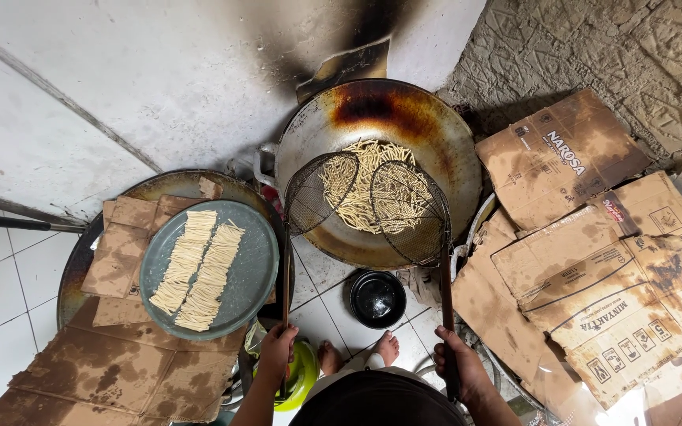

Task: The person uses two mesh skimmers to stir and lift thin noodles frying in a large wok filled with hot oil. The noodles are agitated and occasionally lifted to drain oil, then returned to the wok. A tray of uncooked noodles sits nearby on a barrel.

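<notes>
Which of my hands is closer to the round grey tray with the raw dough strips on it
Left. Your left hand, gripping a skimmer handle, sits just below the tray's lower right rim. Your right hand holds the other skimmer's handle far off to the tray's right.

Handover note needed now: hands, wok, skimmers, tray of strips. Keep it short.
Left hand: gripping the left skimmer handle.
Right hand: gripping the right skimmer handle.
Both mesh heads sit over the wok, among the frying strips.
Done: one batch is in the oil.
Left: two rows of raw strips wait on the round tray; a small black pot sits on the floor.
</notes>
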